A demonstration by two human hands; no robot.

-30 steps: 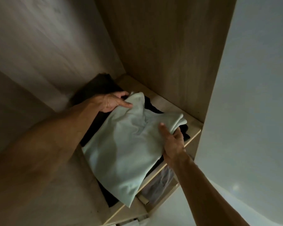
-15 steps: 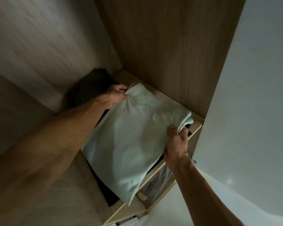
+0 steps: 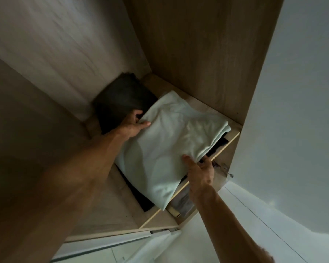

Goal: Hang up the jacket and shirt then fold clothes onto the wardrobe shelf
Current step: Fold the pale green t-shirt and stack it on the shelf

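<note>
A folded pale green garment (image 3: 171, 141) lies on the wooden wardrobe shelf (image 3: 230, 138), on top of a folded black garment (image 3: 141, 198) whose edge sticks out at the front. My left hand (image 3: 134, 125) grips the pale garment's far left edge, thumb on top. My right hand (image 3: 199, 170) holds its near right edge at the shelf's front lip, thumb on top and fingers under the fabric. A dark folded pile (image 3: 122, 97) sits in the shelf's back left corner, just beyond my left hand.
Wooden wardrobe walls (image 3: 198, 54) close in behind and on both sides of the shelf. A white door panel (image 3: 296, 111) stands at the right. Below the shelf lip some greyish fabric (image 3: 184, 204) shows in a lower compartment.
The pale garment has slid further back onto the shelf and lies flatter. My right hand moved down along its near edge; my left hand stayed on the far edge.
</note>
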